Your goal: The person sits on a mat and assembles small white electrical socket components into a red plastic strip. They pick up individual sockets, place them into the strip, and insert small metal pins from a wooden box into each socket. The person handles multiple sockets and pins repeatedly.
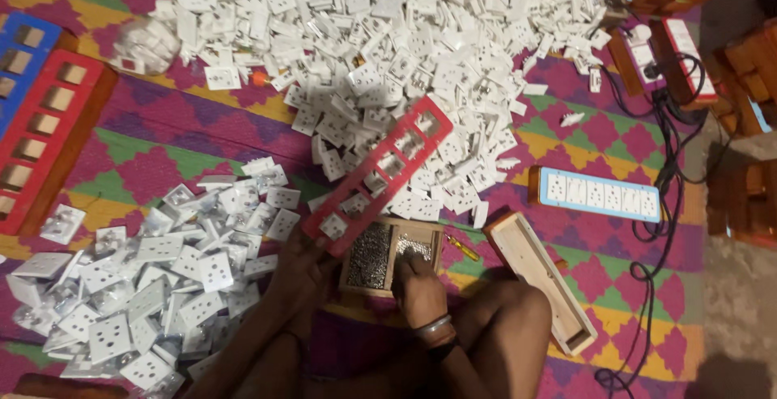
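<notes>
The scene is dim and warm-toned, lit softly from above and the far side. The big heap of white socket plates on the far side is brightest and slightly washed out. Near the bottom edge the arms and legs sink into shadow. The right edge is dark and murky. Detail is soft and grainy throughout, with mild blur.

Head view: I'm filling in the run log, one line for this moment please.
left hand: holds red frame | right hand: in screw box | white socket pile beyond
</notes>
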